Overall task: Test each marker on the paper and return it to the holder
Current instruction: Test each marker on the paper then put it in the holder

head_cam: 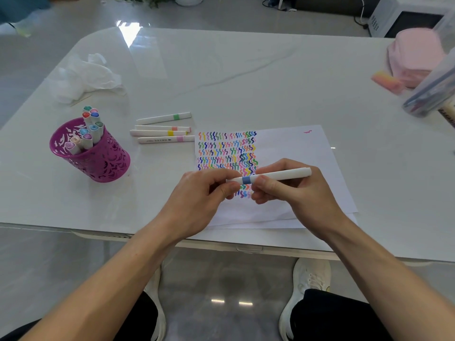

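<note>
**Head view.** A white marker with a blue band [283, 175] is held almost level between both hands. It is above the lower rows of coloured squiggles on the paper [295, 148], near the 6 o'clock edge of the bench [221, 70].

- **Left grip [204, 190]:** thumb and curled fingers pinch the marker's left end, just left of the band. That end is hidden, so whether a cap is on cannot be told.
- **Right grip [295, 190]:** thumb and fingers curl round the barrel just right of the band. The far end projects toward 3 o'clock.

The squiggles fill the sheet's left half. The right half is blank except for a small pink mark near its 1 o'clock corner.

At 10 o'clock from the paper, four loose markers [162, 129] lie side by side, banded green, orange, yellow and pink. Farther toward 9 o'clock the purple perforated holder [98, 163] stands upright, with a cluster of markers [89, 129] in it, coloured ends up.

Crumpled white wrapping [83, 77] lies at 11 o'clock. A pink pouch [416, 55] and a clear pen case [433, 94] sit at 2 o'clock.
</note>
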Available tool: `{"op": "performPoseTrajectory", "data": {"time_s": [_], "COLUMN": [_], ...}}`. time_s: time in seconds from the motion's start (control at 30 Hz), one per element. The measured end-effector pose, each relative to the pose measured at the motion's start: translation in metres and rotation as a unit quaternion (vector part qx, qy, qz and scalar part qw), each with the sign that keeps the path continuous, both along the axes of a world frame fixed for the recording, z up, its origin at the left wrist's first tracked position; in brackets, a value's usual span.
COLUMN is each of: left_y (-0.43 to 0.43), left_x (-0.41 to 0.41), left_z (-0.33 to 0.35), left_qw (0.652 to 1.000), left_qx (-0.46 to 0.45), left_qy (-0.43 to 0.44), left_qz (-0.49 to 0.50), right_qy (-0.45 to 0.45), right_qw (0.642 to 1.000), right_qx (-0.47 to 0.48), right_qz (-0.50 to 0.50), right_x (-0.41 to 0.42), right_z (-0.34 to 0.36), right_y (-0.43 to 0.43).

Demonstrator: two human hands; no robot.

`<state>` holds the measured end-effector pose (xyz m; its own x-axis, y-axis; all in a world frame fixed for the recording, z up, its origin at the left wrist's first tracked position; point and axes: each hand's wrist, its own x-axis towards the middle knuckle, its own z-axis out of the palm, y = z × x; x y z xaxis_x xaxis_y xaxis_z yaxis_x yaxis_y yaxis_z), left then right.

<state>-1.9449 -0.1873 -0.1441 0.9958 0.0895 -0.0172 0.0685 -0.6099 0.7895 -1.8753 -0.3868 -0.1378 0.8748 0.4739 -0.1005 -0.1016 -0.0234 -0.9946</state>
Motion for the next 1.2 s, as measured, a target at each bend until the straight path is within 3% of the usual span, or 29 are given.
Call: {"op": "performPoseTrajectory", "data": {"time_s": [0.3,0.87,1.2], "left_y": [-0.008,-0.010,0.003], "left_x": [-0.003,-0.006,-0.001], "left_z": [-0.005,0.001,0.021], "left_qw": [0.999,0.998,0.980], "left_qx": [-0.004,0.031,-0.176], "left_qy": [-0.046,-0.056,-0.061], "left_qz": [0.011,0.006,0.077], "right_qy": [0.038,0.052,0.061], "right_qw": [0.999,0.998,0.997], "right_qx": [0.022,0.038,0.052], "right_qz": [0.001,0.000,-0.012], "right_x": [-0.001,-0.006,0.003], "right_z": [0.001,-0.002,-0.002], "right_y": [-0.001,0.002,0.002]}}
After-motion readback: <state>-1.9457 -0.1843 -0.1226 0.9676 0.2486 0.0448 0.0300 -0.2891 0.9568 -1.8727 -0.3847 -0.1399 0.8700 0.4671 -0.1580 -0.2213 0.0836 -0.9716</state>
